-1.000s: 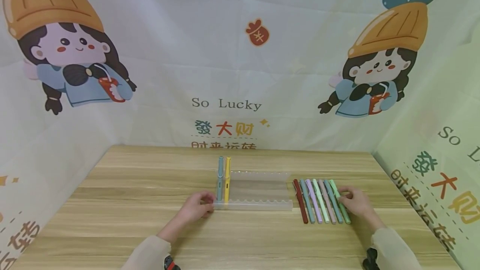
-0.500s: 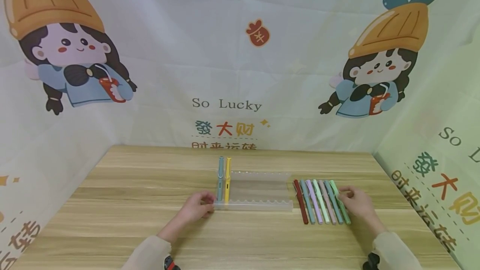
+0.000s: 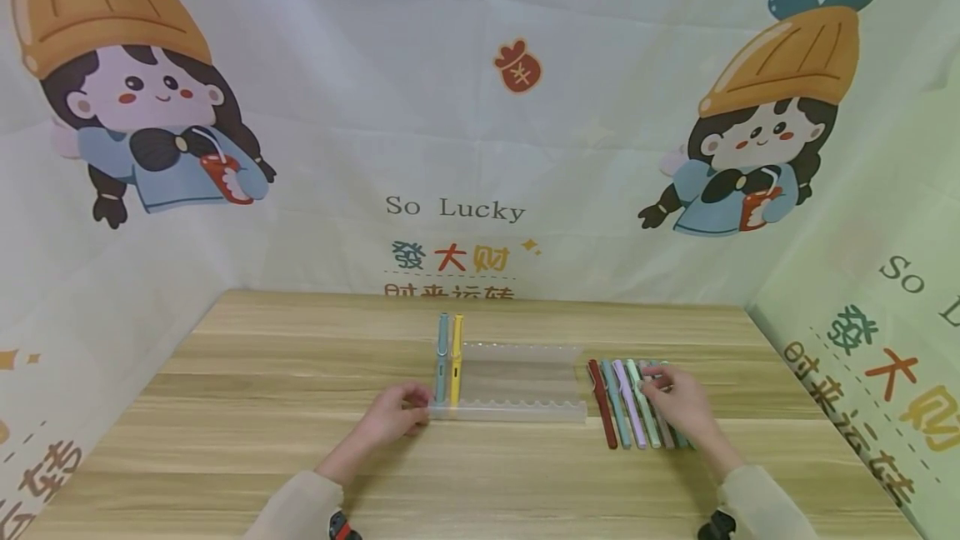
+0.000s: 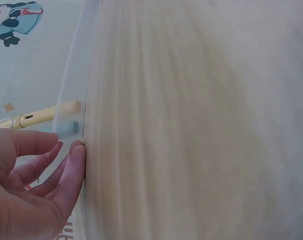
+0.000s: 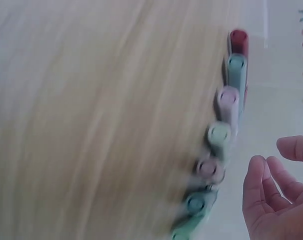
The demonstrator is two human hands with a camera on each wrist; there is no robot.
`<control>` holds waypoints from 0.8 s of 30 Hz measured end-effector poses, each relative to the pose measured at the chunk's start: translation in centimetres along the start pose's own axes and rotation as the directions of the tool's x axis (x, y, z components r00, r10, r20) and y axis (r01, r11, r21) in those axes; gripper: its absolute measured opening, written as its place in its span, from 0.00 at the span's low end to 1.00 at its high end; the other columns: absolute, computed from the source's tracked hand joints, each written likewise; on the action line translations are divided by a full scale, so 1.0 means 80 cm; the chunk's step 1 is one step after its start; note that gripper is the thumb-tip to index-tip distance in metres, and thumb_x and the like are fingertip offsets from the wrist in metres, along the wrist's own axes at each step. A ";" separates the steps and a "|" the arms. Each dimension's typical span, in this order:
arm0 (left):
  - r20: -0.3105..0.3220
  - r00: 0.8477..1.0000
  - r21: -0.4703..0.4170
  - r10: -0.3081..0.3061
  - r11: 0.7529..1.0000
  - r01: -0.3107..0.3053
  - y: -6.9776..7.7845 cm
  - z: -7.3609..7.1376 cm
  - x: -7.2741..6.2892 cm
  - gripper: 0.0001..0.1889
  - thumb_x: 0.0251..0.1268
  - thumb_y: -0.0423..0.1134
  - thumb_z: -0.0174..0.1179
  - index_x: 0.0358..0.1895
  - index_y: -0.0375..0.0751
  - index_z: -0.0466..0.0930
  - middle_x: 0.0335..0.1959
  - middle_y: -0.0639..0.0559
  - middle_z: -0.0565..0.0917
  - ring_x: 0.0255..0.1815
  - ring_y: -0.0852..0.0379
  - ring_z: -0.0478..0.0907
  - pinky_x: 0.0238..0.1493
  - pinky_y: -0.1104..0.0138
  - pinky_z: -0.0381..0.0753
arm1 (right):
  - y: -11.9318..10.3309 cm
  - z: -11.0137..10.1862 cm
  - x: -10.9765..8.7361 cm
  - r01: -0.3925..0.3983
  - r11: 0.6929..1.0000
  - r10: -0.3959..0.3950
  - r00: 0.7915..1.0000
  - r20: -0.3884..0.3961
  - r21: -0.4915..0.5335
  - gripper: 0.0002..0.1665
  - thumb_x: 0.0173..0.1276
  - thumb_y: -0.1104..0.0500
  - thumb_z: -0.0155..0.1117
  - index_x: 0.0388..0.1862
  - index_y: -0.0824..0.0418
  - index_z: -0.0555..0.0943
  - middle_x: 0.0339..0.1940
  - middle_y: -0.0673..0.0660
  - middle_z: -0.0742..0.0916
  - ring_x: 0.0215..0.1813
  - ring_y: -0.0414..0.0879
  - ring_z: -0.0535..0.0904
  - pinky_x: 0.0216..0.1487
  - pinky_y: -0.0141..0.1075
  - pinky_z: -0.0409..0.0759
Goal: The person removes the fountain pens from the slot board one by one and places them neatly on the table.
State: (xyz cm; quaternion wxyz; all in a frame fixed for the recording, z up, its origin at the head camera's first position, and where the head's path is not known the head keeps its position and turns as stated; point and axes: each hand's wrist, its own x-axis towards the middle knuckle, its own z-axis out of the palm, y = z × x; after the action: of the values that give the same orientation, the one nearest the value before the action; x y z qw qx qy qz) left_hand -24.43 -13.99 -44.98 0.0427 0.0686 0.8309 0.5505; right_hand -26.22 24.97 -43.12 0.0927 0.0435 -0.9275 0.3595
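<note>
My left hand holds the left end of a clear pen rack, thumb and fingers at its front corner. In the rack's left slots stand a grey-blue capped pen and a yellow pen, side by side. My right hand hovers over the right part of a row of capped pens, with thumb and fingers apart and nothing between them. The row runs from a dark red pen through teal, a lilac pen, mint and pinkish to a green pen, partly hidden in the head view.
The wooden table extends around the rack and pens. A printed cloth hangs behind it and along both sides. The row of pens lies just right of the rack.
My right hand has moved left from beside the green pen at the row's right end to above the middle pens. The left hand and rack stay put.
</note>
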 end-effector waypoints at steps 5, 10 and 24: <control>-0.001 1.000 -0.001 -0.002 1.000 0.002 -0.007 0.000 0.003 0.09 0.52 0.22 0.54 0.38 0.26 0.73 0.30 0.45 0.75 0.27 0.54 0.74 0.27 0.62 0.78 | -0.014 0.013 0.000 0.005 0.996 -0.007 1.000 0.014 0.093 0.14 0.57 0.66 0.57 0.42 0.70 0.76 0.29 0.56 0.80 0.30 0.47 0.75 0.23 0.33 0.75; -0.005 1.000 0.000 -0.008 1.000 0.008 -0.007 0.001 0.004 0.09 0.52 0.22 0.54 0.38 0.26 0.73 0.30 0.45 0.75 0.27 0.54 0.75 0.26 0.63 0.78 | -0.028 0.026 -0.001 -0.010 0.991 0.006 1.000 0.031 0.136 0.14 0.58 0.65 0.57 0.43 0.69 0.76 0.29 0.55 0.79 0.31 0.47 0.75 0.24 0.33 0.75; 0.004 1.000 -0.007 0.002 1.000 -0.002 -0.008 0.001 0.005 0.08 0.52 0.22 0.53 0.37 0.26 0.73 0.30 0.43 0.75 0.27 0.54 0.74 0.26 0.63 0.78 | -0.060 0.064 -0.003 -0.013 0.967 0.000 0.999 0.054 0.255 0.14 0.57 0.67 0.56 0.43 0.66 0.77 0.29 0.54 0.79 0.29 0.44 0.75 0.25 0.32 0.76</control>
State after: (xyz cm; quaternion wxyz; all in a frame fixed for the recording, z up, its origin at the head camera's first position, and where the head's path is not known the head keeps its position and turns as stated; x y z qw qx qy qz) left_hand -24.86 -14.14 -45.61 0.0440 0.0706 0.8288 0.5533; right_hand -26.02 17.94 -43.72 0.0605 0.0615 -0.8759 0.4747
